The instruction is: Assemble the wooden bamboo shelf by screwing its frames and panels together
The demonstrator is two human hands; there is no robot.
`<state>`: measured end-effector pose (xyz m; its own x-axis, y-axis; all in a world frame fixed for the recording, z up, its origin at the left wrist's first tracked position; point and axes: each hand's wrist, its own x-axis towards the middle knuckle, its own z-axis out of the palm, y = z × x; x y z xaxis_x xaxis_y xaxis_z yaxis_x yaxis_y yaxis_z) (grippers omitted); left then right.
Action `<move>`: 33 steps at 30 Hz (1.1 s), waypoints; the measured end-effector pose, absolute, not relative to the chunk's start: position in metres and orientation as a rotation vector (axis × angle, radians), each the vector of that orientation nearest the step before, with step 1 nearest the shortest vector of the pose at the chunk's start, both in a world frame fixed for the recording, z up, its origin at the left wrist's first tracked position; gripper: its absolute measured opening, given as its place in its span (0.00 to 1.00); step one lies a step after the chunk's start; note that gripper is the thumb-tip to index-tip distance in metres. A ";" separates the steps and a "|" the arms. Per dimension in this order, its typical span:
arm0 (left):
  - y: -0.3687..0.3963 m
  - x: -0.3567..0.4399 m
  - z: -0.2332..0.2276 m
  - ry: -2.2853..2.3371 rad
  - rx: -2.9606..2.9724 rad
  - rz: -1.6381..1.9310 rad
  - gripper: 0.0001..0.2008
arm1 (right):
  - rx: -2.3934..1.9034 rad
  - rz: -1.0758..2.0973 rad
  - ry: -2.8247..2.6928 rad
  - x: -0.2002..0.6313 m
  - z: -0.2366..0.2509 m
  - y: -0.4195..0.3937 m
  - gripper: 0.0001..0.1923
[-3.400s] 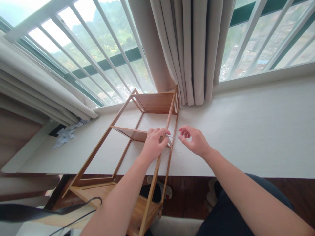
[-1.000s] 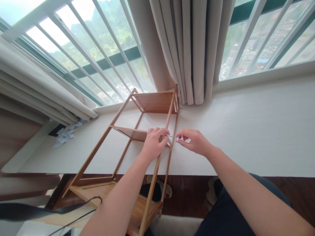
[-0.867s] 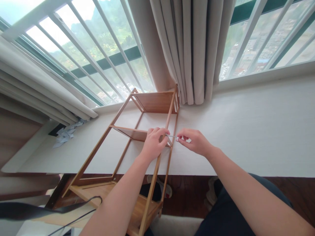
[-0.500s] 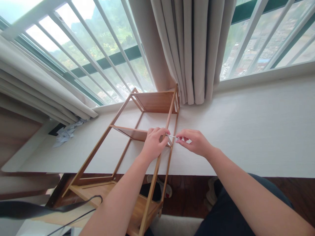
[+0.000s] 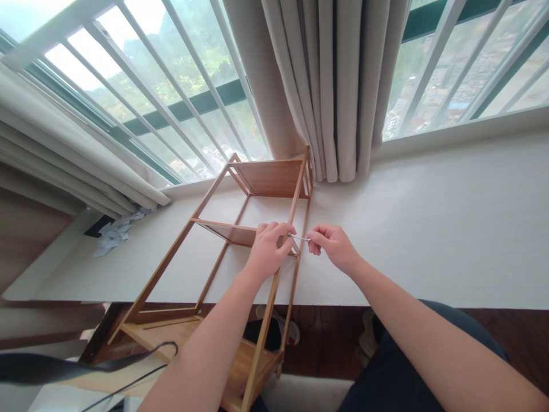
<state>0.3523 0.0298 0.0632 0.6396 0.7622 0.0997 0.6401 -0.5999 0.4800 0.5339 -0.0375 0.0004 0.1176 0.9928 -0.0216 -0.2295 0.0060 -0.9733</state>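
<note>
A bamboo shelf rack (image 5: 223,229) lies tilted across the white window ledge (image 5: 429,229), its lower end reaching down toward my lap. My left hand (image 5: 268,252) grips the rack's right upright where the middle shelf meets it. A thin metal key (image 5: 300,238) sticks out sideways from that joint. My right hand (image 5: 332,249) pinches the key's outer end, fingers curled around it.
Beige curtains (image 5: 330,86) hang behind the rack's top, more at the far left. Crumpled white paper (image 5: 115,232) lies on the ledge's left end. White window bars stand behind. Shoes (image 5: 278,329) rest on the dark floor below. A black strap (image 5: 86,363) crosses the lower left.
My right hand, open and apart from the key 3.4 s ago, has closed on its end and has since rolled, fingers curling tighter. My left hand and the rack have stayed put.
</note>
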 end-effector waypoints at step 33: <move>0.029 0.352 0.064 1.113 2.448 0.413 0.10 | -1.383 0.405 -1.684 0.554 0.002 -0.043 0.06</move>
